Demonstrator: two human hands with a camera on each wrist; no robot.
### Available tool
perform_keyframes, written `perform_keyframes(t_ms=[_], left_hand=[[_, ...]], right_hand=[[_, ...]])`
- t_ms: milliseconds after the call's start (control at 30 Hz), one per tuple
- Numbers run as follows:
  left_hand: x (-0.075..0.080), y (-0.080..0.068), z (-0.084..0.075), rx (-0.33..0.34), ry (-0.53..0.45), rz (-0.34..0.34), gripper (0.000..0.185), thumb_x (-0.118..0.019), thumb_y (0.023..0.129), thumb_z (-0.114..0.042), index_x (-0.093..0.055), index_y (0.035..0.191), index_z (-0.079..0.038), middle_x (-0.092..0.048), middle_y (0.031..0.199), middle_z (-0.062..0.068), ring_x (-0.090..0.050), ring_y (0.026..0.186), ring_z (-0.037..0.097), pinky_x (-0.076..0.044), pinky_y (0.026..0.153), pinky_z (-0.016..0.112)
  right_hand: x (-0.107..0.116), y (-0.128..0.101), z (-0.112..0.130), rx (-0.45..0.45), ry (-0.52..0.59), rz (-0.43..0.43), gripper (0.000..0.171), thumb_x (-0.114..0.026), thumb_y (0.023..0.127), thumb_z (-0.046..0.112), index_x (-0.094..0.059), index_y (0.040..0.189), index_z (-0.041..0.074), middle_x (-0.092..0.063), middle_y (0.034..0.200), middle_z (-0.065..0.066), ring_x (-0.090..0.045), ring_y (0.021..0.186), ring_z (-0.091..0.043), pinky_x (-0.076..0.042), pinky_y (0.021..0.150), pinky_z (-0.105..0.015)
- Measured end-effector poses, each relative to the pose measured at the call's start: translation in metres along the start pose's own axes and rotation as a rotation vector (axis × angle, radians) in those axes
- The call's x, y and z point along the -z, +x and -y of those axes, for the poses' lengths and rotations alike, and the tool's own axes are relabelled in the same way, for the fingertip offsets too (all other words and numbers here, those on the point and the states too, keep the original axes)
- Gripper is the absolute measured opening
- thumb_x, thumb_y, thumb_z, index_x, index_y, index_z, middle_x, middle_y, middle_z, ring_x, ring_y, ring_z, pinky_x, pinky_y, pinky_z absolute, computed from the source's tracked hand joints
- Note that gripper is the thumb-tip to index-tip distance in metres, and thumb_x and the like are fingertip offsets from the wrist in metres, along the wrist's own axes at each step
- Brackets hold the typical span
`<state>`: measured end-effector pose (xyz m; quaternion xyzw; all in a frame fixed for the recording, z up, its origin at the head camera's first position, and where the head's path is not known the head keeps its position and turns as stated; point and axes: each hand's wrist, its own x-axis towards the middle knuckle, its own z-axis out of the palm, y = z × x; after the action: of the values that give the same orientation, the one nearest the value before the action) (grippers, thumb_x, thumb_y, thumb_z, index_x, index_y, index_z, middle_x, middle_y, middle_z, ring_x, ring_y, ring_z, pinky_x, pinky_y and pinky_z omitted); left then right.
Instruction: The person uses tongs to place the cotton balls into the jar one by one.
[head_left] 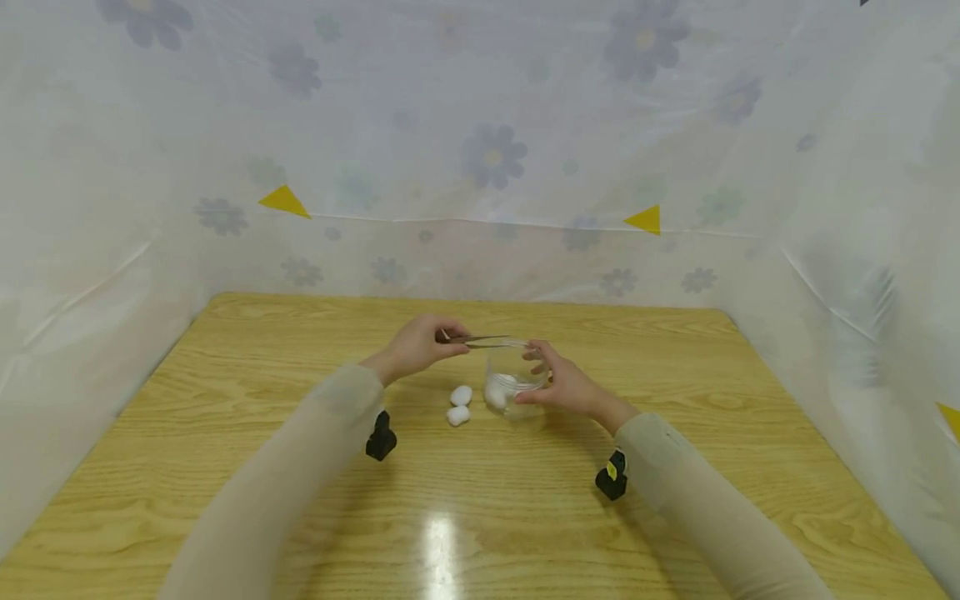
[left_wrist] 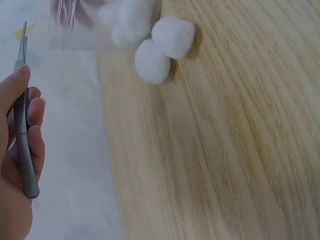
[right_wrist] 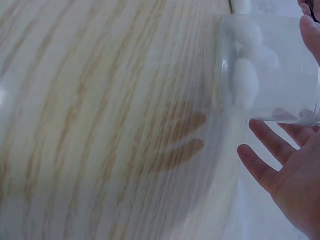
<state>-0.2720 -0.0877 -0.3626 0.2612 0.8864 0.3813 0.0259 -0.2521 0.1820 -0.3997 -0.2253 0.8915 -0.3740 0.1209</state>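
A clear plastic cup [head_left: 514,380] stands on the wooden table [head_left: 480,500] with white cotton balls [right_wrist: 247,75] inside. My right hand [head_left: 558,385] wraps round the cup's right side [right_wrist: 280,70]. My left hand [head_left: 420,343] pinches metal tweezers [head_left: 480,340], whose tips reach over the cup's rim with nothing seen between them. In the left wrist view the tweezers [left_wrist: 21,115] lie between thumb and fingers [left_wrist: 35,135]. Two loose cotton balls [head_left: 460,405] lie just left of the cup [left_wrist: 100,25]; they show close up as two white balls [left_wrist: 162,50].
Flowered plastic sheeting [head_left: 480,167] walls the table at the back and both sides. Wrist cameras [head_left: 381,437] hang under both sleeves. A lamp glare [head_left: 442,542] lies on the near table.
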Motion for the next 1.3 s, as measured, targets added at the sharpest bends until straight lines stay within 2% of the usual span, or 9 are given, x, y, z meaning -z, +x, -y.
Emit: perform_keyframes(t_ms=[133, 300, 533, 700, 967, 1100, 1300], left_hand=[[0.005, -0.007, 0.007, 0.021, -0.012, -0.009, 0.023, -0.066, 0.088, -0.020, -0.069, 0.109, -0.011, -0.067, 0.101, 0.006, -0.060, 0.076, 0.015, -0.049, 0.069, 0.029], [0.009, -0.016, 0.019, 0.041, -0.031, -0.018, 0.022, -0.066, 0.088, -0.019, -0.069, 0.108, -0.009, -0.067, 0.099, 0.007, -0.062, 0.079, 0.026, -0.049, 0.067, 0.028], [0.014, -0.029, 0.030, 0.076, -0.064, -0.001, 0.020, -0.065, 0.089, -0.017, -0.069, 0.106, -0.009, -0.067, 0.096, 0.008, -0.062, 0.081, 0.034, -0.048, 0.066, 0.029], [0.015, -0.034, 0.038, 0.104, -0.069, 0.028, 0.018, -0.065, 0.088, -0.017, -0.069, 0.104, -0.009, -0.067, 0.095, 0.007, -0.062, 0.079, 0.033, -0.047, 0.065, 0.029], [0.014, -0.042, 0.048, 0.094, -0.051, 0.100, 0.018, -0.067, 0.087, -0.014, -0.070, 0.102, -0.005, -0.068, 0.090, 0.007, -0.061, 0.075, 0.022, -0.048, 0.065, 0.028], [0.010, -0.045, 0.052, 0.105, -0.029, 0.117, 0.020, -0.068, 0.086, -0.015, -0.070, 0.103, -0.005, -0.069, 0.090, 0.006, -0.059, 0.074, 0.013, -0.048, 0.066, 0.027], [0.005, -0.050, 0.058, 0.101, -0.038, 0.123, 0.020, -0.068, 0.085, -0.012, -0.069, 0.102, -0.002, -0.068, 0.087, 0.008, -0.058, 0.071, 0.011, -0.048, 0.062, 0.026]], right_hand=[[0.000, 0.000, -0.001, 0.005, -0.007, -0.005, 0.088, -0.072, 0.082, 0.035, -0.018, 0.147, 0.010, -0.037, 0.145, -0.016, -0.046, 0.124, -0.037, -0.039, 0.098, -0.053], [0.000, 0.000, -0.001, 0.008, -0.020, -0.010, 0.089, -0.073, 0.081, 0.035, -0.019, 0.147, 0.010, -0.037, 0.145, -0.016, -0.046, 0.124, -0.036, -0.040, 0.097, -0.052], [-0.001, 0.000, -0.001, 0.002, -0.023, -0.009, 0.087, -0.072, 0.082, 0.033, -0.019, 0.147, 0.011, -0.037, 0.145, -0.016, -0.046, 0.124, -0.036, -0.040, 0.097, -0.052], [-0.001, 0.000, -0.001, 0.005, -0.019, -0.007, 0.089, -0.073, 0.081, 0.035, -0.019, 0.147, 0.011, -0.037, 0.145, -0.016, -0.046, 0.124, -0.036, -0.040, 0.097, -0.052], [0.000, 0.000, -0.001, 0.013, -0.009, -0.005, 0.090, -0.072, 0.081, 0.039, -0.019, 0.147, 0.011, -0.037, 0.145, -0.016, -0.046, 0.124, -0.036, -0.040, 0.097, -0.052], [0.000, 0.001, -0.002, 0.012, -0.007, 0.000, 0.090, -0.072, 0.081, 0.039, -0.019, 0.147, 0.011, -0.037, 0.145, -0.016, -0.045, 0.124, -0.036, -0.040, 0.097, -0.052], [-0.001, 0.002, -0.003, 0.005, -0.003, 0.004, 0.089, -0.072, 0.081, 0.038, -0.018, 0.148, 0.012, -0.036, 0.145, -0.016, -0.045, 0.125, -0.036, -0.041, 0.097, -0.052]])
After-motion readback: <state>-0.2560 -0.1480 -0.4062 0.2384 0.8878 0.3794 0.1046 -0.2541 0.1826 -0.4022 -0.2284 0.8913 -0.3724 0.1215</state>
